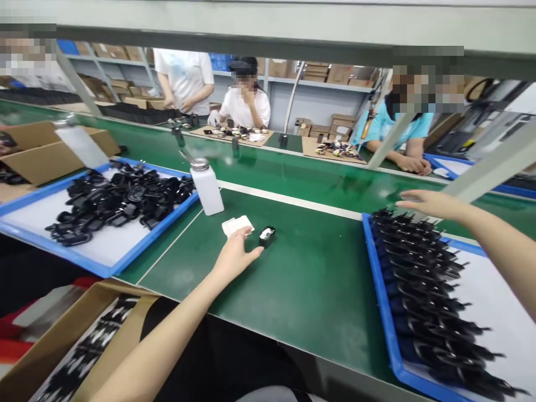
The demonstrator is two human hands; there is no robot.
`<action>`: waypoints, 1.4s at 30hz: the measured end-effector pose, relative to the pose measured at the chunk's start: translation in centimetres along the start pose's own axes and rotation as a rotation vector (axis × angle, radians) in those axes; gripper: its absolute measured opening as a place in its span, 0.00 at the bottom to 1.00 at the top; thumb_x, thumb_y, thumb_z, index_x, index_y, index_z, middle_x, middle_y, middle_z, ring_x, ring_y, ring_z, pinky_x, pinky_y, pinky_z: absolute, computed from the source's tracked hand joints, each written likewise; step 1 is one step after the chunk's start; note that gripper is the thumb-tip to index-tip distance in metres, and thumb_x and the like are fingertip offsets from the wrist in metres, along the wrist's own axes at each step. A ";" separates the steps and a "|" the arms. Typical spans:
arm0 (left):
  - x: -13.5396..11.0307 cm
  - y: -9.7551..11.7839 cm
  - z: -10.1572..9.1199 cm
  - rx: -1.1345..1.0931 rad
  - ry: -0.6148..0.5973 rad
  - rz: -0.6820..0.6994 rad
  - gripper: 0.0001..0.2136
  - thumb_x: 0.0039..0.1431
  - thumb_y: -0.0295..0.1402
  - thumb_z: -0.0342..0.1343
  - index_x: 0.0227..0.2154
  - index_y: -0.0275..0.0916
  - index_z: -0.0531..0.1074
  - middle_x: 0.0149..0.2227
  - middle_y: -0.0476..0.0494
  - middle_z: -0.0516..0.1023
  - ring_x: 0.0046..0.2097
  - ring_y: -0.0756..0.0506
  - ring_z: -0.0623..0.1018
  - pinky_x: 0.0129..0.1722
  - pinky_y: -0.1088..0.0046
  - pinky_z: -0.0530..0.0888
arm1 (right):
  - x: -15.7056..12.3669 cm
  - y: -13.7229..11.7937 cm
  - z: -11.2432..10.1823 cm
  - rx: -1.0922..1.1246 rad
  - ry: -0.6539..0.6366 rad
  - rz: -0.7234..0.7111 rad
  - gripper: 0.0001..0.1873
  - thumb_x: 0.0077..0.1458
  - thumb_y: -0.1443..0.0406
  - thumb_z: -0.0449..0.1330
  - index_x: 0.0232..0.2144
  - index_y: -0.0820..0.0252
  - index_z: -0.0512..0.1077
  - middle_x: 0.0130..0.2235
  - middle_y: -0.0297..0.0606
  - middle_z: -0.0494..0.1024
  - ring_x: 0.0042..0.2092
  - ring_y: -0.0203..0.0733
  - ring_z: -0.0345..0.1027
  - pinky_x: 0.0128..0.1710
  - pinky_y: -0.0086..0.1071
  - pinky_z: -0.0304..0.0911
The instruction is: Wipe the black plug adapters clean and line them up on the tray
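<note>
My left hand [237,255] is over the green work table [318,279], thumb and fingers apart. Just beyond its fingertips are a small black oval part [267,237] with a white inside and a folded white cloth [235,224]. Whether the fingertips touch the cloth I cannot tell. My right hand [435,204], fingers stretched out, hovers at the far end of a blue-rimmed tray [383,312]. Rows of glossy black parts with thin prongs [431,290] stand along that tray's left side. Nothing shows in the right hand.
Left of the cloth stands a white pump bottle [207,190]. A second blue-rimmed tray [113,269] holds a heap of black parts [125,195]. An open carton [125,329] sits below the table edge. Across the moving-belt-like green strip [293,178], several people sit or stand.
</note>
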State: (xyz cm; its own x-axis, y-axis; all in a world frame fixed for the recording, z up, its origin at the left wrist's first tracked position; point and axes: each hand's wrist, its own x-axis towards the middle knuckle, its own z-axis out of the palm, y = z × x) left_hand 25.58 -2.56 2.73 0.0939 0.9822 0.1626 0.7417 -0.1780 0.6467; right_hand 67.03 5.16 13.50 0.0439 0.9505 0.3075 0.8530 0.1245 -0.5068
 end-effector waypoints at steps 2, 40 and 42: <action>1.6 0.8 0.2 -0.006 -0.060 -0.011 0.26 0.41 0.41 0.52 0.43 0.32 0.58 0.42 0.38 0.67 0.42 0.43 0.68 0.40 0.70 0.65 | 0.9 -3.1 0.4 -0.133 -0.070 0.003 0.16 0.24 0.54 0.64 0.17 0.56 0.66 0.20 0.40 0.68 0.31 0.53 0.64 0.39 0.51 0.51; -3.3 -9.9 -5.5 -0.237 0.065 -0.248 0.10 0.39 0.38 0.56 0.26 0.38 0.69 0.25 0.49 0.67 0.29 0.48 0.68 0.28 0.74 0.65 | -8.9 -28.7 28.6 0.280 -0.524 -0.926 0.22 0.45 0.73 0.43 0.44 0.52 0.61 0.45 0.34 0.67 0.47 0.40 0.58 0.48 0.43 0.51; -3.3 -9.9 -5.6 -0.210 0.065 -0.237 0.08 0.40 0.36 0.55 0.25 0.38 0.69 0.24 0.49 0.66 0.28 0.49 0.68 0.27 0.75 0.64 | -8.9 -27.6 28.8 0.248 -0.480 -1.056 0.25 0.45 0.75 0.42 0.46 0.54 0.58 0.46 0.37 0.65 0.49 0.39 0.56 0.49 0.45 0.49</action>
State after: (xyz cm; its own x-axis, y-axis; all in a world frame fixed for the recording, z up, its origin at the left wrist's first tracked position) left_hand 14.21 -4.41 -0.05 -0.1125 0.9931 0.0323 0.5842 0.0398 0.8106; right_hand 28.18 1.47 1.57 -0.8660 0.3471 0.3600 0.2237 0.9128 -0.3418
